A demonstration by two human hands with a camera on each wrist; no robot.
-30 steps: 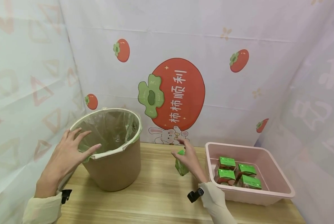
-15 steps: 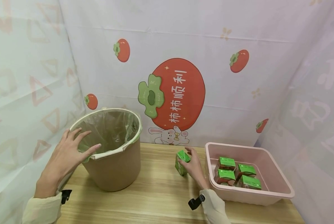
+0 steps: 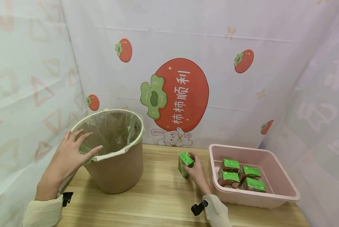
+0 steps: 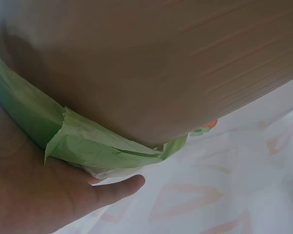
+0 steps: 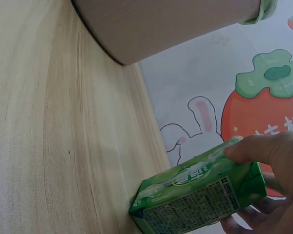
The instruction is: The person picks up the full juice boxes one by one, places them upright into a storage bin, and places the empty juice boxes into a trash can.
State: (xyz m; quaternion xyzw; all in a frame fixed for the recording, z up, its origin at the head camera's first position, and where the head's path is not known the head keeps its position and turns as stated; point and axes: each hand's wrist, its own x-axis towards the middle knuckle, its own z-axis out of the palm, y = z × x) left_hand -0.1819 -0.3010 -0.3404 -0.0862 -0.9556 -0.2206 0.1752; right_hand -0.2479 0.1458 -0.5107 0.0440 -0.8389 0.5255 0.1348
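A green drink carton [image 3: 182,166] stands on the wooden table between the bin and the pink tub. My right hand [image 3: 198,172] holds it near the top, thumb on one side and fingers on the other. The right wrist view shows the carton [image 5: 195,192] with printed text on one face and its base at the tabletop. My left hand [image 3: 67,156] is at the near left rim of a brown bin [image 3: 116,175], fingers spread and holding nothing. Green liner [image 4: 95,146] folds over the bin's edge beside that hand in the left wrist view.
A pink tub [image 3: 277,171] at the right holds several green-topped cartons [image 3: 229,177]. The bin's white rim [image 3: 112,155] surrounds a translucent bag. Printed white cloth [image 3: 226,94] walls the back and both sides of the wooden table [image 3: 158,201].
My right hand has come down and forward from above the standing carton, and its thumb and fingers have taken hold of the carton's upper part. The left hand stays where it was.
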